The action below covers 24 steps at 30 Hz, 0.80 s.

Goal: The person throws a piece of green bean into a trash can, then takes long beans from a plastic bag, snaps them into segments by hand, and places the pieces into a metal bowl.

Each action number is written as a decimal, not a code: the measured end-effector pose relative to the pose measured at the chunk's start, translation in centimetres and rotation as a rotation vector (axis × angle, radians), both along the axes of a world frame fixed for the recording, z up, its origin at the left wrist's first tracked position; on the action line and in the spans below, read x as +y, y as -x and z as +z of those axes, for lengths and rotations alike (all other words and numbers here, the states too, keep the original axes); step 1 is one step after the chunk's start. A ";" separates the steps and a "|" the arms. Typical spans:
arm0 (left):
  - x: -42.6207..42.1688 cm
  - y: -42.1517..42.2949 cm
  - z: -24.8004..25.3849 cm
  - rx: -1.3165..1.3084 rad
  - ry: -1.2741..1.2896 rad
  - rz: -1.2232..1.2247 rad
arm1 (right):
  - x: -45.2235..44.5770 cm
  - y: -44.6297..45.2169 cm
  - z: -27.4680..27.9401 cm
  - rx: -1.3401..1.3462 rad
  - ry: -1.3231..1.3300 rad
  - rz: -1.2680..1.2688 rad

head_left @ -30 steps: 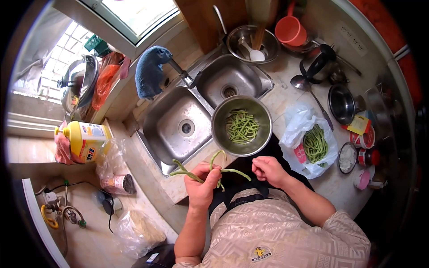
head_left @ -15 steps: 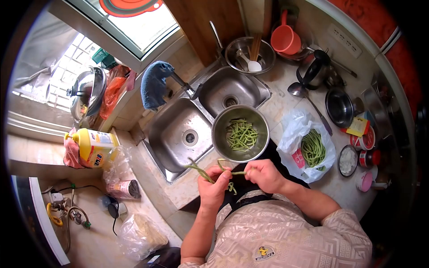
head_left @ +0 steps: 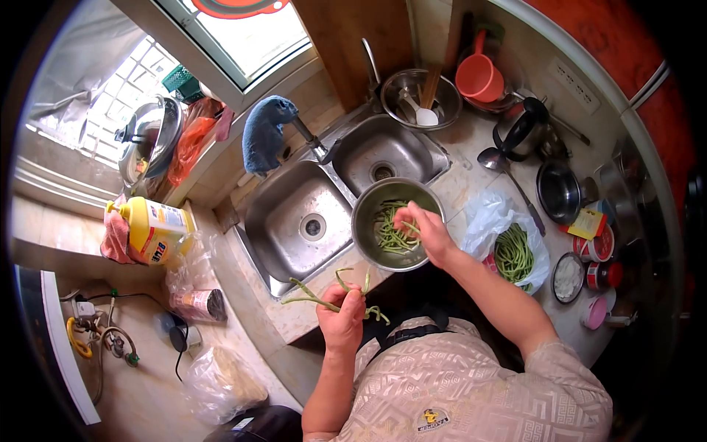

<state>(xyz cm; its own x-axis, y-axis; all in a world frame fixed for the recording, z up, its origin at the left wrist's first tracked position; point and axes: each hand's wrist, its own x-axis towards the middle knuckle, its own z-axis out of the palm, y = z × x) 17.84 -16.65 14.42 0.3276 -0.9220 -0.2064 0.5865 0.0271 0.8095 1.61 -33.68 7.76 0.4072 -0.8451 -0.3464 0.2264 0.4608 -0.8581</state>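
My left hand [head_left: 341, 322] is closed around several long green beans [head_left: 313, 298], whose ends stick out on both sides of the fingers. It is held in front of the counter edge, below the sink. Over the steel bowl [head_left: 359, 234] is my right hand [head_left: 427, 232], its fingers curled down inside the rim with a bit of green bean [head_left: 412, 227] showing at them. Snapped green bean pieces [head_left: 392, 239] lie in the bottom of the bowl, partly covered by that hand. To the right, whole green beans [head_left: 514, 256] lie in an open white plastic bag [head_left: 482, 214].
Behind the bowl is a double sink [head_left: 287, 214] with a blue cloth [head_left: 265, 132] on its faucet. A ladle [head_left: 515, 184], a black bowl [head_left: 560, 193] and jars [head_left: 604, 275] stand on the right counter. A yellow jug [head_left: 158, 232] is at left.
My right hand has moved away from my left hand, up and over the bowl. My left hand keeps its beans and has dropped slightly. The view has shifted a little.
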 end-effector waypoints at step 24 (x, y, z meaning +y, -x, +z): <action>-0.2 -0.8 0.7 -0.021 -0.071 -0.053 | 8.7 5.4 3.3 -0.583 -0.426 0.069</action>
